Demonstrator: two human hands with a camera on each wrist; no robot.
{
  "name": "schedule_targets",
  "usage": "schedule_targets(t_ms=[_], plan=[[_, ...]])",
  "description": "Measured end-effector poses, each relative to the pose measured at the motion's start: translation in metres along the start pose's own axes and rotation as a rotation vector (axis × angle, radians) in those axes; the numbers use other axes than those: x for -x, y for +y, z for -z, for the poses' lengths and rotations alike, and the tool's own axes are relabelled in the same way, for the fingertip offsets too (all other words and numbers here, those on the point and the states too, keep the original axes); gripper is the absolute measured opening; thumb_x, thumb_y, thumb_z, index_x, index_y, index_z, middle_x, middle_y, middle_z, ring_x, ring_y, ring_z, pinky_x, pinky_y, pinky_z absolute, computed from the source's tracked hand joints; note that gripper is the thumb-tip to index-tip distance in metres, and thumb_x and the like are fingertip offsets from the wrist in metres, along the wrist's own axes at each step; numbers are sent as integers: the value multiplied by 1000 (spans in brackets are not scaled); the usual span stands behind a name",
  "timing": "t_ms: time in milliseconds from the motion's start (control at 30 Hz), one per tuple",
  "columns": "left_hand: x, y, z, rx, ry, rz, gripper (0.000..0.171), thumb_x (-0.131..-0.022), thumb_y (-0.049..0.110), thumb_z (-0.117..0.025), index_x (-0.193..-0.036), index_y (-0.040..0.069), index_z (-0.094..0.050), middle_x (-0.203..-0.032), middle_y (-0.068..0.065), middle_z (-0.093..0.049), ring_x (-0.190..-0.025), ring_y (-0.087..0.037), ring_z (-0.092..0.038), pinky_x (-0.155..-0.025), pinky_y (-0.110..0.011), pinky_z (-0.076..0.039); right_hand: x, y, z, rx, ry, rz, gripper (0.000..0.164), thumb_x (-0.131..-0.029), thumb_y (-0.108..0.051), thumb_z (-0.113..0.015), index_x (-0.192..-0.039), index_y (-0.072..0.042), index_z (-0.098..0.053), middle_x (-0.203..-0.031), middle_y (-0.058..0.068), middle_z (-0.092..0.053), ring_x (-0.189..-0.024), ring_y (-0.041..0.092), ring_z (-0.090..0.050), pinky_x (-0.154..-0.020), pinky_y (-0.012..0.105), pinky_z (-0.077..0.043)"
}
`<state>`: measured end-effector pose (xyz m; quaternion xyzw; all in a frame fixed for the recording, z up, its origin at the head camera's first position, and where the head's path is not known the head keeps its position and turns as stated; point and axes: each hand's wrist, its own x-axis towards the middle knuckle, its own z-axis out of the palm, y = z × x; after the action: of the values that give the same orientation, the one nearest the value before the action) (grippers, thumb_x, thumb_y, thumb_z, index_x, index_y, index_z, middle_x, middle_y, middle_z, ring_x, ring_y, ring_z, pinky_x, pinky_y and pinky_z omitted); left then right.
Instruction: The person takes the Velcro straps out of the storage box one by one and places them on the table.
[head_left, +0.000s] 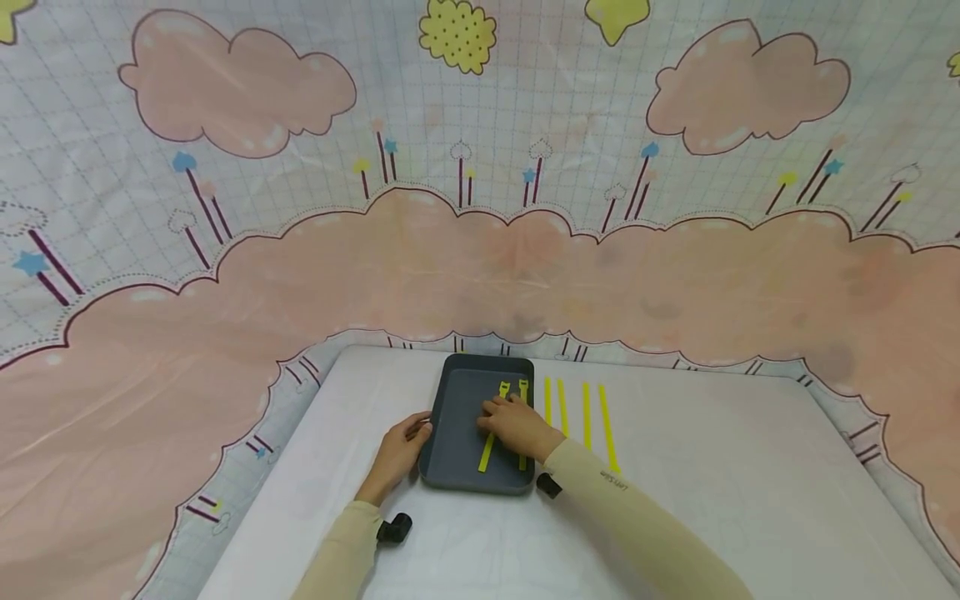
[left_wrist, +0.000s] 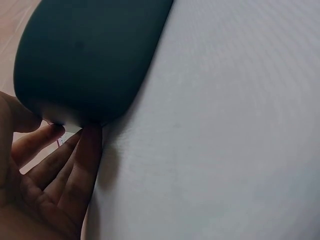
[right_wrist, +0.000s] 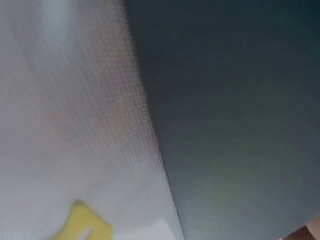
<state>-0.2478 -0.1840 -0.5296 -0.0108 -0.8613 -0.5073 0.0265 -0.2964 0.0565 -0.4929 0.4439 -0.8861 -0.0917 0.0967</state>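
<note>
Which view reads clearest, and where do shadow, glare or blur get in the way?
Head view: evenly lit, tray and yellow strips clearly outlined; left wrist view: the tray very dark, a soft shadow on the white surface beside the left hand; right wrist view: a faint pale patch at upper left, the yellow piece at the bottom edge blurred.

tray (head_left: 459,433): plastic in appearance, smooth, matt. strips (head_left: 487,454) toward 3 o'clock, inside and outside the tray: smooth, matt, exact material indeterminable. table covering (head_left: 712,467): fine woven-looking grain, low sheen. backdrop (head_left: 487,275) at 12 o'clock: printed sheet, creased, faintly glossy. sleeves (head_left: 637,517) at 4 and 8 o'clock: smooth matt cloth.
</note>
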Motion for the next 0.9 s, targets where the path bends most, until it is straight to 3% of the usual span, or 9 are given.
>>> schedule_targets(t_ms=[333, 567, 900], plan=[[-1, -1, -1, -6, 5, 3, 37, -100, 20, -57, -134, 6, -59, -123, -20, -67, -119, -37, -62, -102, -51, -49, -1, 1, -1, 26, -10, -19, 22, -95, -15, -64, -114, -26, -66, -117, -1, -65, -109, 18, -60, -90, 39, -53], [-1, 0, -1, 1, 3, 1, 37, -100, 19, -58, -134, 5, -59, -125, -20, -66, -119, -37, -62, -102, -50, -49, -3, 3, -3, -16, -44, -6, 22, -99, -18, -57, -115, -28, -67, -119, 0, -64, -112, 19, -60, -93, 43, -53], [-1, 1, -1, 9, 11, 3, 37, -100, 18, -58, -133, 3, -59, -125, -21, -66, -119, -37, -62, -102, -51, -49, -7, 4, -6, 13, -87, 30, 25, -103, -26, -49, -122, -32, -65, -128, -1, -60, -119, 19, -56, -98, 43, -51]])
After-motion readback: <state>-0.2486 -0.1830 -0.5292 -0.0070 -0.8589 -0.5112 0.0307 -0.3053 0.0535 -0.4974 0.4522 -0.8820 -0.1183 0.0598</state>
